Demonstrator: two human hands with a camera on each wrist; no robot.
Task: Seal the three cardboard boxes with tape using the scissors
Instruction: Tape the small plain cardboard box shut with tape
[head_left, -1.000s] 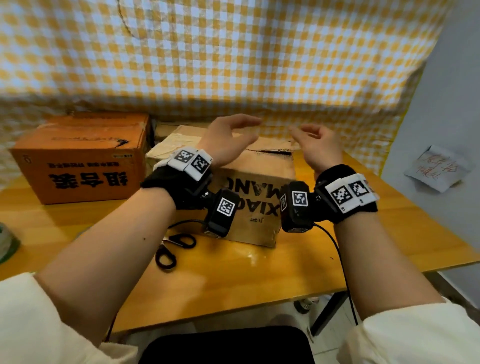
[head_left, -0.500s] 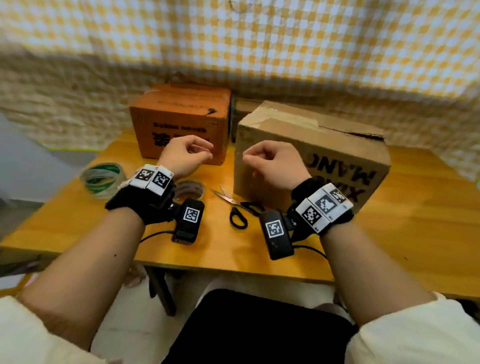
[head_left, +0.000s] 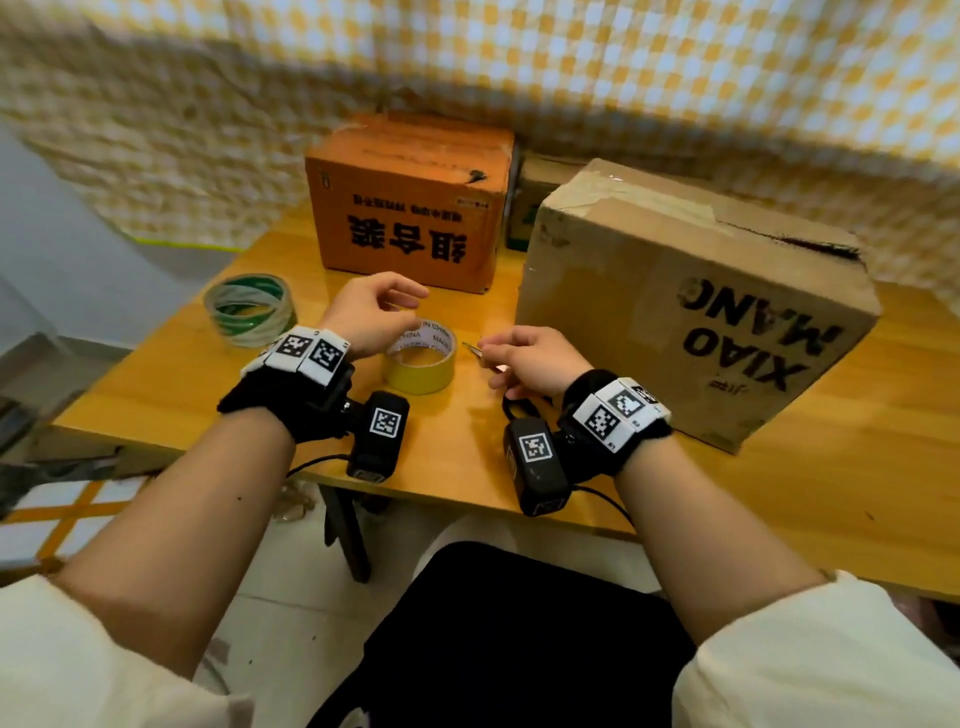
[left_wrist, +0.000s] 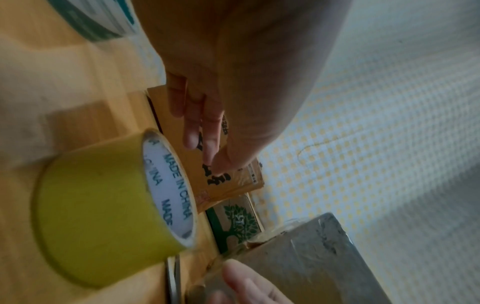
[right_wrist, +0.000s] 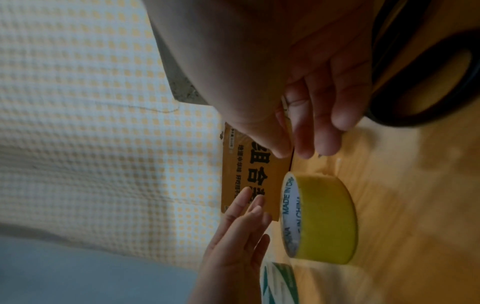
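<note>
- Far over at the left edge of the wooden table (head_left: 156, 374) lies a green-and-white tape roll (head_left: 250, 310), flat on its side, well apart from both hands.
- The left hand (head_left: 370, 316) hovers above the table just inside that roll, fingers loosely curled with thumb and forefinger apart; it holds nothing and touches nothing that I can see.
- Right under and just beyond its fingertips lies the yellow tape roll (head_left: 422, 359), flat on the table with its white core printed "MADE IN CHINA" facing up. In the left wrist view the roll sits below the fingers (left_wrist: 197, 123) with a clear gap between them.
- Behind the left hand, toward the back edge, stands the orange box (head_left: 410, 202), its printed face turned toward the person, its top flaps down.
- Between the two big boxes a smaller box with a green tree print (left_wrist: 237, 222) is tucked at the back; little of it shows.
- The scissors (head_left: 480, 353) lie between the yellow roll and the brown box, blades pointing toward the roll, black handle loops (right_wrist: 426, 78) under the right wrist.
- The right hand (head_left: 530, 358) is lowered over the scissors, fingers bent, thumb and fingertips close together near the blades. Whether they actually touch the metal I cannot tell.
- At the right, the brown box (head_left: 691, 301) marked "XIAO MANG" stands just beside the right hand, old tape along its top seam and a dark gap at the far right end of the flaps.
</note>
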